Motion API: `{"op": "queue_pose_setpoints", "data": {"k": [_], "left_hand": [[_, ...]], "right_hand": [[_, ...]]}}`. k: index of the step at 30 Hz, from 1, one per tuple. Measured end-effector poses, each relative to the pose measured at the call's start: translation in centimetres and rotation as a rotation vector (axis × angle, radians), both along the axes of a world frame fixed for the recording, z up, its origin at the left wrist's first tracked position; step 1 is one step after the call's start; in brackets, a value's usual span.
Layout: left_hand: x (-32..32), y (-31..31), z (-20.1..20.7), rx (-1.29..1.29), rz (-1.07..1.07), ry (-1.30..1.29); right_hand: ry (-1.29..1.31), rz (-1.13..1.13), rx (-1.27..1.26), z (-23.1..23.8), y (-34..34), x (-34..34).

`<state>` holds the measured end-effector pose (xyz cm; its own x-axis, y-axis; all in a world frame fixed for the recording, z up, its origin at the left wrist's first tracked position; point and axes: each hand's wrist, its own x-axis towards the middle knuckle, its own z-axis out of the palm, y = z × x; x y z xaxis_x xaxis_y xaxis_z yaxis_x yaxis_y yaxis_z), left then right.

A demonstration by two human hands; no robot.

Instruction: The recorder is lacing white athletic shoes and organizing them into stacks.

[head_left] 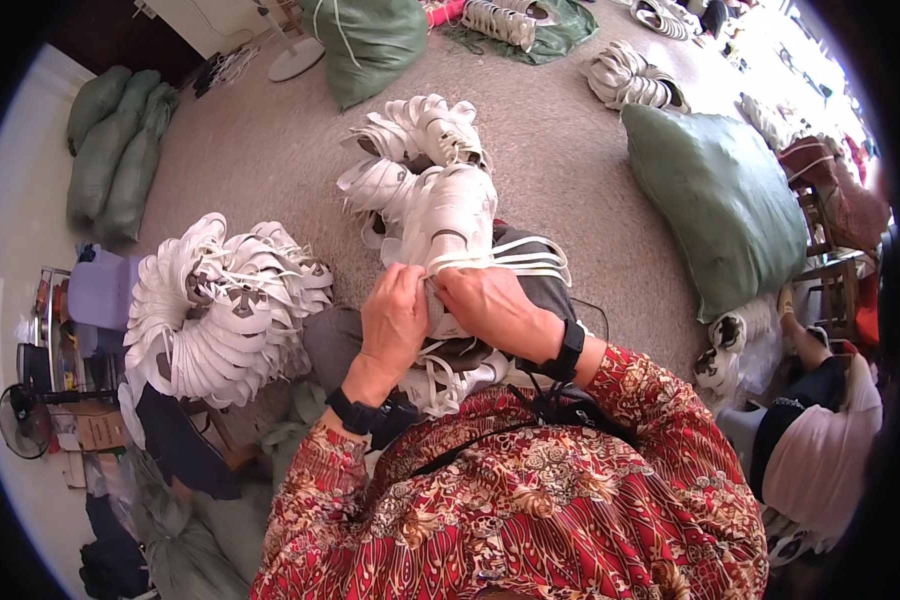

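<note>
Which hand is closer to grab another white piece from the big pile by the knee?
Probably the left hand: the fanned pile of white shoe pieces lies on its side, while the right hand pinches the piece being worked.

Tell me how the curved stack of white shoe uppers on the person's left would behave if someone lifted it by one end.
The stack of white shoe uppers would probably sag and fan apart, since the thin pieces already curl into a loose arc. It looks light for its bulk, being flat sheets with gaps between them. The white straps trailing from the piece under both hands hang limp, suggesting floppy material.
</note>
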<state>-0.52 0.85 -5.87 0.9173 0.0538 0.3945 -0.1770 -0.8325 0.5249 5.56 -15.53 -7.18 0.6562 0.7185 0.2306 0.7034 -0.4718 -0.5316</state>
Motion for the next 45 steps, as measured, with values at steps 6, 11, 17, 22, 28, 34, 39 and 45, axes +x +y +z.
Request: {"op": "queue_pose_setpoints", "data": {"k": [6, 11, 17, 22, 28, 34, 39, 45], "left_hand": [[0.2, 0.7, 1.4, -0.201, -0.087, 0.145], [-0.4, 0.3, 0.3, -0.363, 0.005, 0.093], [-0.2, 1.3, -1.0, -0.347, 0.040, 0.044], [-1.4, 1.2, -0.6, -0.275, -0.016, -0.021], [-2.6, -1.9, 0.9, 0.137, -0.086, -0.052], [-2.9, -1.2, 1.9, 0.140, -0.143, -0.077], [-4.1, -1.4, 3.9, -0.164, -0.110, -0.045], [-5.5, -0.3, 5.8, -0.335, -0.040, 0.017]], "right_hand": [[-0.009, -0.045, -0.055, 0.7, 0.6, -0.3], [0.072, 0.222, -0.006, 4.3, -0.8, -0.6], [0.822, 0.824, -0.023, 7.5, -4.2, -3.2], [0.441, 0.367, 0.433, 9.3, -5.2, -0.1], [0.787, 0.255, 0.706, 8.3, -5.5, 0.2], [0.921, 0.044, 0.917, 5.0, -5.2, 1.8], [0.889, -0.016, 0.823, 4.0, -3.0, 0.9], [0.879, 0.158, 0.689, 3.8, 0.4, -1.4]]}}
